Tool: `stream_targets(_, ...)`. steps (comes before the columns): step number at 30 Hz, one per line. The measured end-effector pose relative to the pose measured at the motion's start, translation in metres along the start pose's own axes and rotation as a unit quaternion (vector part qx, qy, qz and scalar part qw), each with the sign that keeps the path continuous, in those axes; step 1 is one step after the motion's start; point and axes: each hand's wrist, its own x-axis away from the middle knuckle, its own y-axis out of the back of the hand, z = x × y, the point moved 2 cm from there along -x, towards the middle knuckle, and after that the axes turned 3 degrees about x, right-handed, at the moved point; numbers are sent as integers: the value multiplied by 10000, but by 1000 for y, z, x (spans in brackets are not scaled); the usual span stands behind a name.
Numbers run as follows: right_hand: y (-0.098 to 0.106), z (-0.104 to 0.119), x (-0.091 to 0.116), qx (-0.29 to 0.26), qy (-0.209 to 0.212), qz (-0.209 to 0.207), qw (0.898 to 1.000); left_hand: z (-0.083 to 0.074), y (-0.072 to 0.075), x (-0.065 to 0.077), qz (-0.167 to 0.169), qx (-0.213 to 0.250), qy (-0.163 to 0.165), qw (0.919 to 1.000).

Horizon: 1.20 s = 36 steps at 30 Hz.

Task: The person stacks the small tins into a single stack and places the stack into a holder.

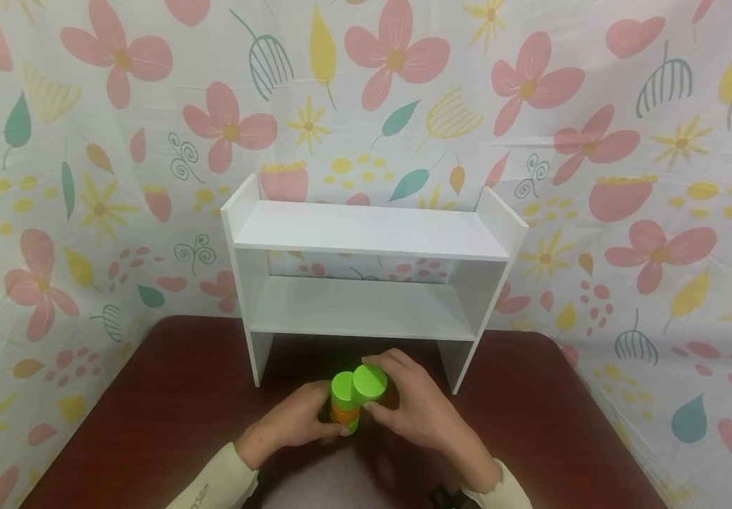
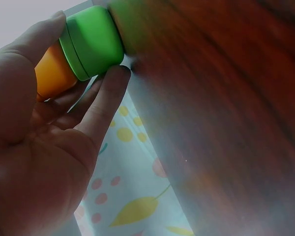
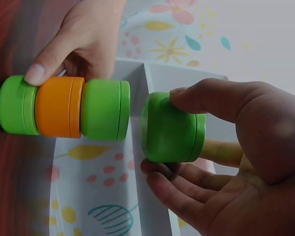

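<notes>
A stack of three small round lidded jars stands upright on the table: a green bottom jar [image 3: 15, 104], an orange middle jar [image 3: 58, 107] and a green top jar [image 3: 101, 109]. My left hand [image 1: 296, 418] grips the stack low down, its thumb by the joint between the bottom and orange jars. Another green jar [image 3: 171, 129] is held between the thumb and fingers of my right hand [image 1: 422, 406]. In the right wrist view a narrow gap separates it from the top jar. The left wrist view shows the bottom jar [image 2: 96, 44] close to the tabletop.
A white two-tier shelf [image 1: 366, 311] stands on the dark red-brown table [image 1: 169, 403] just beyond my hands. Behind it hangs a flower-patterned cloth [image 1: 353, 85], which also covers both sides.
</notes>
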Motion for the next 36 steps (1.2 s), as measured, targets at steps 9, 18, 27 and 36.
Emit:
stream_targets(9, -5, 3, -6, -71, -110, 78, 9999, -1, 0, 0, 53, -7, 84, 10000)
stream_targets(18, -8, 5, -11, -154, -107, 61, 9998, -3, 0, 0, 41, -17, 55, 10000)
stream_targets(27, -12, 6, -15, -193, -113, 64, 9997, -3, 1, 0, -22, -47, -92, 9999)
stream_targets(36, -16, 5, -18, -241, -102, 60, 9996, -4, 1, 1, -25, -11, -88, 10000)
